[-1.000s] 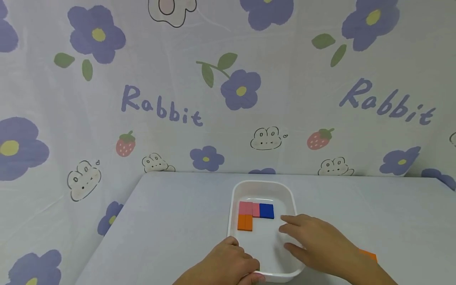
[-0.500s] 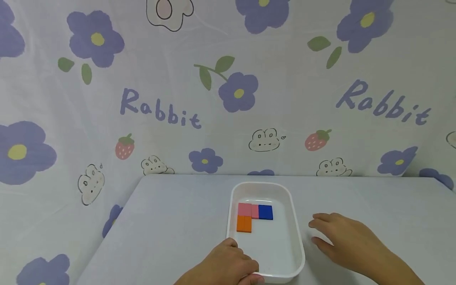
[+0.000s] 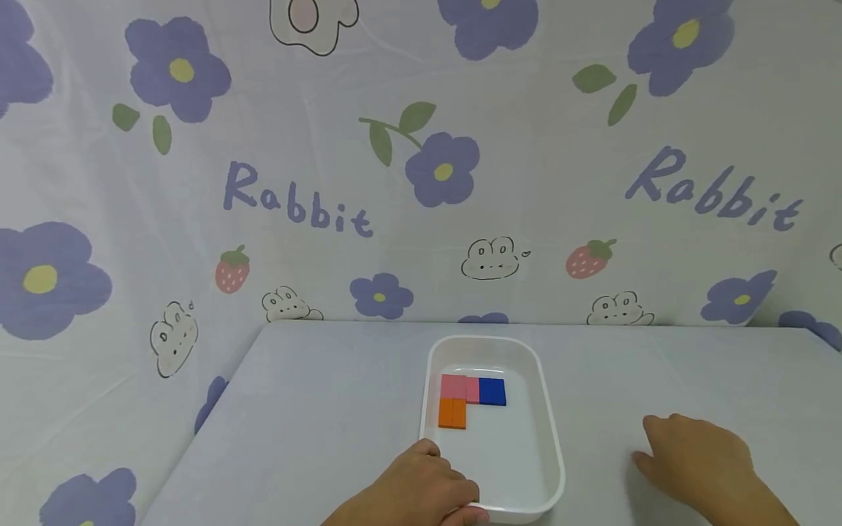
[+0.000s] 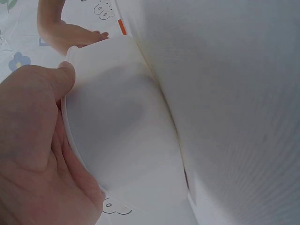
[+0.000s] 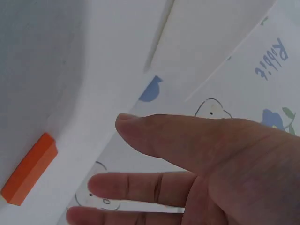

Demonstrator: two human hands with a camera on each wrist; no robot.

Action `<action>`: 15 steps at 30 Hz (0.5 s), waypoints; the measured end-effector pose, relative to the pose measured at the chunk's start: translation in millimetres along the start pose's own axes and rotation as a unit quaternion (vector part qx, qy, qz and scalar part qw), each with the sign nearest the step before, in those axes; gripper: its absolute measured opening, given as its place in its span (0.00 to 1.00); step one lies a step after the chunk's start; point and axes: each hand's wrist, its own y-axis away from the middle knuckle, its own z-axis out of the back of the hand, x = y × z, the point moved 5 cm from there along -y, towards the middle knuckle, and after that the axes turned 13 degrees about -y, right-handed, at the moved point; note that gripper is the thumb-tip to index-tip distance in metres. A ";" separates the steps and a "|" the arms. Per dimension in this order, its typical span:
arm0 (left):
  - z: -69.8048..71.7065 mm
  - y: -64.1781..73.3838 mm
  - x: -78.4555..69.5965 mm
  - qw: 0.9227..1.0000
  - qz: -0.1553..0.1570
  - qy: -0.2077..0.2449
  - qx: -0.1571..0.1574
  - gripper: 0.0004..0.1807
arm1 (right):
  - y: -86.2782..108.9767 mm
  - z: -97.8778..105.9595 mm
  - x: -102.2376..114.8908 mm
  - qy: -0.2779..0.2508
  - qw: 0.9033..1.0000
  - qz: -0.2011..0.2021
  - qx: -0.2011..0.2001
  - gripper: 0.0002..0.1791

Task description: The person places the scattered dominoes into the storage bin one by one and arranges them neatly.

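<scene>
My left hand (image 3: 421, 483) holds the near-left rim of a white tray (image 3: 551, 424); in the left wrist view the thumb is over the rim and the fingers are against the outer wall. Inside, at the far left, lie flat pink blocks (image 3: 454, 386), a blue block (image 3: 492, 391) beside them and orange blocks (image 3: 452, 413) with a seam below. Right of the tray, my right hand (image 3: 702, 460) is above the table with nothing in it. In the right wrist view, an orange block (image 5: 29, 169) lies beyond its extended thumb and fingers; the hand hides it in the head view.
The tray stands on a white-covered table (image 3: 342, 387). Behind it hangs a white cloth (image 3: 526, 168) printed with purple flowers, rabbits and strawberries.
My right hand has moved from above the tray out to the right, over the table. The left hand, the tray and the blocks inside look the same.
</scene>
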 end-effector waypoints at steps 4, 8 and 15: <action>-0.9 -1.5 0.6 1.000 0.001 0.019 0.018 0.21 | -2.0 -4.4 -6.9 -0.014 0.999 -0.029 0.030 0.15; -1.6 -2.6 1.0 0.999 0.001 0.028 0.030 0.21 | -3.0 -10.8 -11.3 -0.028 0.997 -0.040 0.055 0.12; -2.0 -2.6 0.5 0.998 0.003 0.038 0.048 0.21 | -3.9 -18.5 -15.4 -0.033 0.996 -0.038 0.071 0.07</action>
